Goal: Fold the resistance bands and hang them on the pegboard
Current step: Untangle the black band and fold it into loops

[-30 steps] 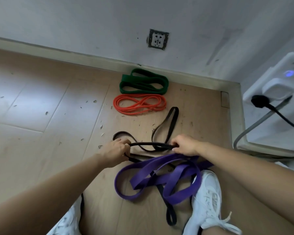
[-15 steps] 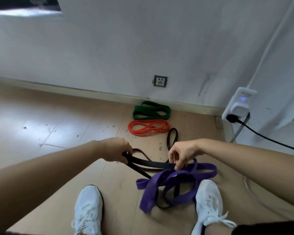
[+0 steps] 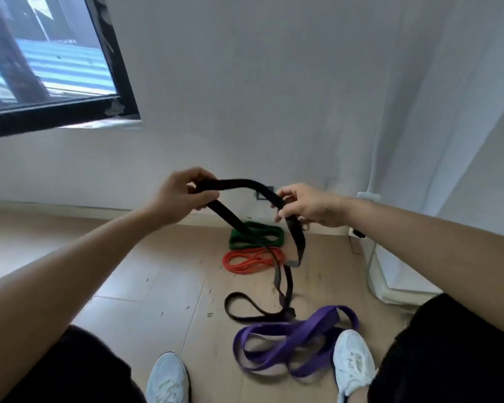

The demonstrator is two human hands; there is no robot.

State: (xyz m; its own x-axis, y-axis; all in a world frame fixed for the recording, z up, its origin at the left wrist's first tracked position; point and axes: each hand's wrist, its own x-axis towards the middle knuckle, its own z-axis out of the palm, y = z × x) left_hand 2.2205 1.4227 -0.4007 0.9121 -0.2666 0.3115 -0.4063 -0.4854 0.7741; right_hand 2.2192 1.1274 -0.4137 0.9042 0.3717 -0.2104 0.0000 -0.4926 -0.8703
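Note:
I hold a black resistance band (image 3: 239,184) up in front of the wall. My left hand (image 3: 181,196) grips one end of the raised stretch and my right hand (image 3: 306,206) pinches the other. The rest of the black band hangs down, and its lower loop lies on the floor. A purple band (image 3: 288,341) lies loosely tangled by my right shoe. A folded green band (image 3: 259,235) and a coiled orange band (image 3: 250,260) rest near the baseboard. No pegboard is in view.
My white shoes (image 3: 168,379) stand on the wooden floor (image 3: 128,271), which is littered with small debris. A dark-framed window (image 3: 47,65) is at upper left. A white unit (image 3: 390,274) with a wall plug stands at right. A wall socket is partly hidden behind the band.
Both hands have lifted the black band from floor level up in front of the wall, pulling it free of the purple band. The view has tilted upward and the window has come into sight.

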